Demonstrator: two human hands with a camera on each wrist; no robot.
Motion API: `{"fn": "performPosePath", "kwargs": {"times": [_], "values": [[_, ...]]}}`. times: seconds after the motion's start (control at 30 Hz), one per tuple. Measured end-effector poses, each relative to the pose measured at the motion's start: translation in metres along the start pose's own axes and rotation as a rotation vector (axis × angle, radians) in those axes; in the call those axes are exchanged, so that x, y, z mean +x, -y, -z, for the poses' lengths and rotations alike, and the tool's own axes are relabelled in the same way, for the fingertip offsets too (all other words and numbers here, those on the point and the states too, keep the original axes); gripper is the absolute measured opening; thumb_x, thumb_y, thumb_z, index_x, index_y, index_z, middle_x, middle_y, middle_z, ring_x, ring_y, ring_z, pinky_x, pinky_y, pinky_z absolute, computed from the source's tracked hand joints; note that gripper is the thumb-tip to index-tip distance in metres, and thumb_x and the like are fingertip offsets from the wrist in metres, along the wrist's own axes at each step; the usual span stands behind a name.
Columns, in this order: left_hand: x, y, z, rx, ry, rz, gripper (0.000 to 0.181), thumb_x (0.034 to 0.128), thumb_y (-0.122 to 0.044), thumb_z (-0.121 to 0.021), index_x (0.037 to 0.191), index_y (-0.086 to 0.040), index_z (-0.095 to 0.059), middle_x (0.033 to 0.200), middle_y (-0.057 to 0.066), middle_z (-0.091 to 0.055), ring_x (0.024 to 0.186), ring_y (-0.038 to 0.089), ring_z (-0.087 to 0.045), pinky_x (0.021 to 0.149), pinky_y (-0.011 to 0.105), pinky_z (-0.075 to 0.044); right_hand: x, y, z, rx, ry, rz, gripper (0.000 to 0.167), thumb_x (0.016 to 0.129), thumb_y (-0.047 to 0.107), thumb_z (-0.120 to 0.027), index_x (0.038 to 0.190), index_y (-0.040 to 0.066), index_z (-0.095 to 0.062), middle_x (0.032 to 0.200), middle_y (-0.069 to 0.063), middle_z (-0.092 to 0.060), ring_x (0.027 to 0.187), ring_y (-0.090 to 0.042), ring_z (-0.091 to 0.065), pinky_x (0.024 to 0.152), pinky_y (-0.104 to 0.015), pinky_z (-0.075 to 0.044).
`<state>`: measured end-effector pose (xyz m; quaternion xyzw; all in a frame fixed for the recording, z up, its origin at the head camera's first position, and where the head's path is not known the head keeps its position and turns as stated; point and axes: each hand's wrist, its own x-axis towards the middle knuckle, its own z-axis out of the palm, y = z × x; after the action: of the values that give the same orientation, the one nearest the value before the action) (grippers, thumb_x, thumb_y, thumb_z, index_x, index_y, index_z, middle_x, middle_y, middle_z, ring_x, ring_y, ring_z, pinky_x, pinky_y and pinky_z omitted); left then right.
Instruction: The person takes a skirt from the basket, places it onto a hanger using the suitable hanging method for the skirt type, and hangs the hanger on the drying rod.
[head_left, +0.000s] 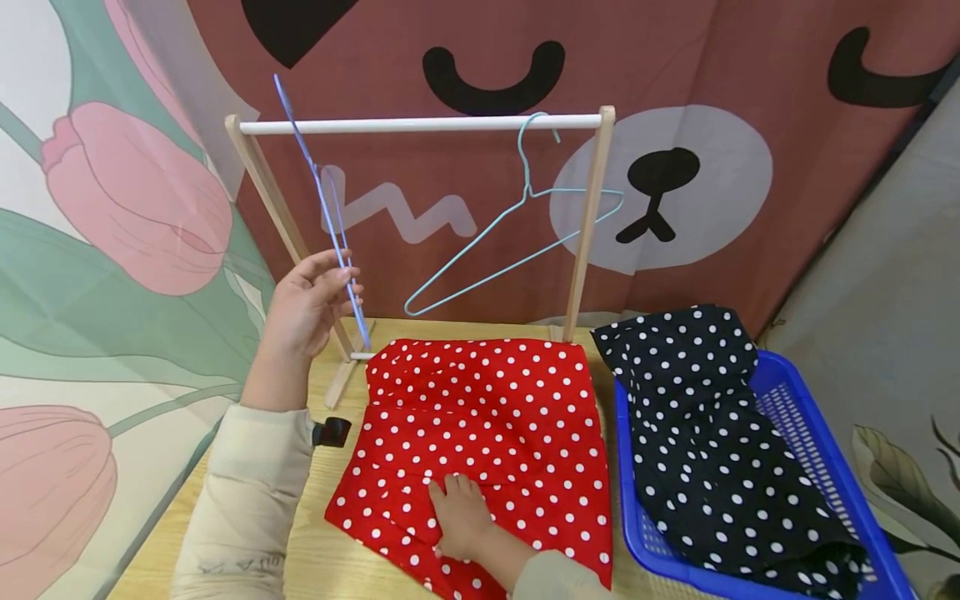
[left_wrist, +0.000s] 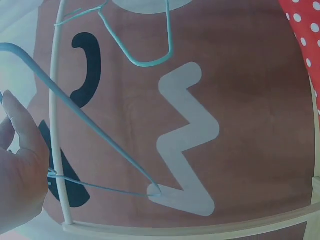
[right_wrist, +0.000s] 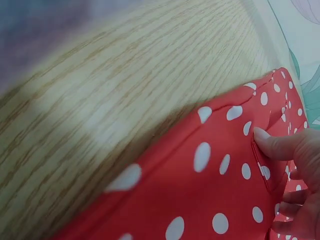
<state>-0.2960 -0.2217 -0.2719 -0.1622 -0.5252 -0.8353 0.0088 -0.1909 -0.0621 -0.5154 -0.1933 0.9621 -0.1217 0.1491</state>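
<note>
My left hand [head_left: 311, 300] grips a periwinkle-blue clothes hanger [head_left: 322, 187] by one side, in front of the rack's left end. The hanger stands almost edge-on in the head view. In the left wrist view the hanger [left_wrist: 105, 135] slants away from the hand [left_wrist: 25, 170]. A red cloth with white dots [head_left: 487, 400] lies spread on the table. On its lower part rests my right hand [head_left: 461, 517], fingers spread. In the right wrist view the thumb [right_wrist: 275, 145] touches the cloth beside a stitched seam, with the other fingers apart from it.
A small wooden rack with a white rail [head_left: 427, 125] stands behind the red cloth. From its right end hangs a light-blue hanger [head_left: 480, 242]. To the right, a black dotted cloth [head_left: 697, 442] lies in a blue basket [head_left: 813, 417]. A printed curtain backs the wooden table [head_left: 315, 492].
</note>
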Motion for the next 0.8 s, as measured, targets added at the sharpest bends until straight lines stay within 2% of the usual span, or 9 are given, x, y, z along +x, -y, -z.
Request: {"fn": "performPosePath", "kwargs": {"times": [0.17, 0.57, 0.8], "values": [[-0.013, 0.001, 0.004, 0.069, 0.008, 0.008, 0.017, 0.0835, 0.001, -0.051, 0.096, -0.008, -0.056, 0.078, 0.006, -0.058, 0.061, 0.013, -0.058, 0.057, 0.023, -0.049, 0.001, -0.003, 0.001, 0.003, -0.014, -0.005, 0.074, 0.059, 0.03, -0.077, 0.122, 0.009, -0.044, 0.109, -0.007, -0.044, 0.098, -0.018, -0.038, 0.086, -0.036, -0.036], [-0.038, 0.013, 0.022, 0.204, 0.08, 0.026, 0.019, 0.0847, -0.001, -0.05, 0.098, -0.012, -0.056, 0.077, 0.002, -0.057, 0.065, 0.012, -0.057, 0.058, 0.024, -0.047, 0.005, -0.009, 0.0, 0.033, -0.087, -0.047, 0.072, 0.061, 0.028, -0.076, 0.122, 0.006, -0.046, 0.106, -0.006, -0.044, 0.094, -0.017, -0.04, 0.082, -0.036, -0.037], [-0.052, 0.02, 0.034, 0.226, 0.091, 0.032, 0.021, 0.0855, -0.001, -0.048, 0.099, -0.014, -0.057, 0.078, 0.0, -0.058, 0.068, 0.011, -0.058, 0.058, 0.024, -0.047, 0.004, -0.008, -0.002, 0.002, -0.138, -0.061, 0.064, 0.061, 0.029, -0.076, 0.115, 0.006, -0.052, 0.098, -0.003, -0.044, 0.089, -0.014, -0.04, 0.077, -0.033, -0.038]]}}
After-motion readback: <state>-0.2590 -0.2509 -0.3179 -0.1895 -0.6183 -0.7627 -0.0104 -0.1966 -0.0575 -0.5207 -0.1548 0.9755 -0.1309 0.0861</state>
